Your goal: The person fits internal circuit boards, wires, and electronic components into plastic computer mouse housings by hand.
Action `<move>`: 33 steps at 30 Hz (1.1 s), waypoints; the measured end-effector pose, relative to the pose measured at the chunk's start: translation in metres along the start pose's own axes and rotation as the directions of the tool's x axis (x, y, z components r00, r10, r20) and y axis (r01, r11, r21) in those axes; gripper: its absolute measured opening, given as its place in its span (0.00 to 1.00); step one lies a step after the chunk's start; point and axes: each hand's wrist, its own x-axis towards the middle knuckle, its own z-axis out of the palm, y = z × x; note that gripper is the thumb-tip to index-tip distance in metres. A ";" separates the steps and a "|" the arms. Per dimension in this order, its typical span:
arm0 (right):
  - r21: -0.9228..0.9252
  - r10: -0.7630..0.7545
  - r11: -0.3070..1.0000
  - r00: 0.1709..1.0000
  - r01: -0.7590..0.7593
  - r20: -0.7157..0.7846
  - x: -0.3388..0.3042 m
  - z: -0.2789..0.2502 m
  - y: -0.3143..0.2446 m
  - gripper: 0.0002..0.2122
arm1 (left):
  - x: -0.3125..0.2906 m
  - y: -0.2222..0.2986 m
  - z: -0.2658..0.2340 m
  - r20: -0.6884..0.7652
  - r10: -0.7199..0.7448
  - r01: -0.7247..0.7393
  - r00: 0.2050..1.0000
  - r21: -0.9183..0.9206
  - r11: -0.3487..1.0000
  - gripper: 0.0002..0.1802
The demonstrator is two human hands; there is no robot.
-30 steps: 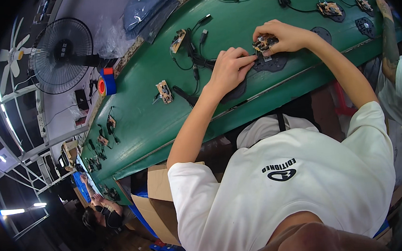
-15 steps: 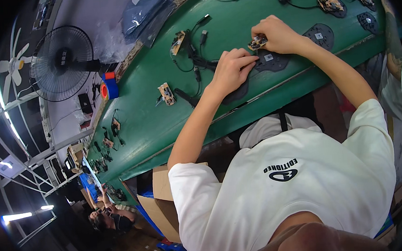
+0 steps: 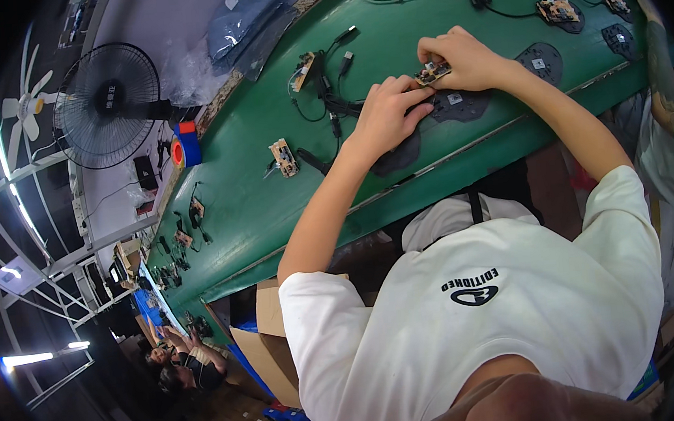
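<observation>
just one circuit board (image 3: 431, 74) sits pinched in the right hand (image 3: 466, 59)

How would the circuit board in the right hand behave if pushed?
The circuit board is probably stiff, looking flat in the right hand. Probably light, being small and thin. Likely fragile: its components look exposed.

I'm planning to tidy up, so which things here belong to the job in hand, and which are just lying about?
Seemingly part of the job:
small circuit board held in the right hand;
black base plate below that hand;
probably the loose circuit board farther left.

Seemingly just about:
blue-and-red tape roll;
black fan;
plastic bags;
cardboard box.
</observation>
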 end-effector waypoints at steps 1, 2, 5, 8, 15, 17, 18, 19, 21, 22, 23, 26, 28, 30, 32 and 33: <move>0.112 0.022 0.993 0.998 -0.028 0.050 -0.002 -0.007 -0.001 0.14 | 0.001 -0.001 0.002 -0.007 -0.015 0.015 1.000 -0.014 1.000 0.15; 0.111 0.018 0.994 0.999 -0.023 0.050 -0.004 -0.014 -0.002 0.14 | 0.001 -0.001 0.002 -0.014 -0.032 0.031 0.999 -0.028 0.999 0.15; 0.260 0.052 0.960 0.980 -0.101 0.190 -0.016 -0.024 -0.002 0.14 | 0.001 -0.001 0.002 0.001 -0.077 0.077 0.997 -0.034 0.996 0.14; 0.103 -0.149 0.981 0.980 0.163 -0.133 -0.031 -0.007 0.002 0.12 | 0.004 -0.003 0.000 0.028 -0.123 0.125 0.992 -0.073 0.989 0.14; -0.040 -0.473 0.881 0.871 0.472 -0.134 -0.041 -0.005 0.008 0.17 | 0.010 -0.005 -0.003 0.100 -0.201 0.214 0.975 -0.143 0.966 0.15; -0.056 -0.450 0.893 0.885 0.447 -0.116 -0.042 -0.006 0.007 0.19 | 0.011 -0.007 -0.003 0.124 -0.202 0.221 0.972 -0.169 0.961 0.15; -0.072 -0.444 0.896 0.887 0.438 -0.128 -0.042 -0.005 0.008 0.19 | 0.012 -0.007 -0.002 0.123 -0.202 0.221 0.972 -0.168 0.961 0.15; -0.087 -0.439 0.898 0.887 0.431 -0.140 -0.042 -0.004 0.010 0.18 | 0.013 -0.007 -0.002 0.120 -0.205 0.223 0.971 -0.171 0.960 0.16; -0.074 -0.469 0.883 0.873 0.463 -0.132 -0.044 -0.007 0.013 0.17 | 0.016 -0.008 -0.002 0.116 -0.208 0.226 0.971 -0.175 0.958 0.16; -0.058 -0.498 0.867 0.858 0.495 -0.123 -0.045 -0.007 0.014 0.16 | 0.019 -0.007 -0.004 0.156 -0.233 0.262 0.960 -0.198 0.945 0.17; -0.057 -0.501 0.866 0.857 0.498 -0.120 -0.047 -0.007 0.014 0.16 | 0.021 -0.006 -0.005 0.196 -0.257 0.298 0.946 -0.221 0.929 0.18; -0.129 -0.487 0.872 0.865 0.473 -0.120 -0.053 -0.002 0.010 0.14 | 0.024 -0.009 -0.004 0.206 -0.259 0.303 0.944 -0.223 0.927 0.21; -0.163 -0.467 0.881 0.873 0.444 -0.144 -0.058 0.007 0.008 0.14 | 0.023 -0.010 -0.003 0.198 -0.247 0.289 0.949 -0.223 0.931 0.20; -0.198 -0.446 0.889 0.879 0.413 -0.170 -0.062 0.009 0.007 0.13 | 0.022 -0.012 -0.002 0.189 -0.233 0.273 0.954 -0.224 0.936 0.20; -0.200 -0.384 0.915 0.908 0.350 -0.166 -0.067 0.010 0.005 0.13 | 0.021 -0.013 -0.002 0.176 -0.180 0.214 0.968 -0.194 0.957 0.22; -0.201 -0.381 0.916 0.909 0.347 -0.167 -0.070 0.012 0.003 0.13 | 0.018 -0.013 -0.002 0.178 -0.178 0.212 0.968 -0.195 0.958 0.22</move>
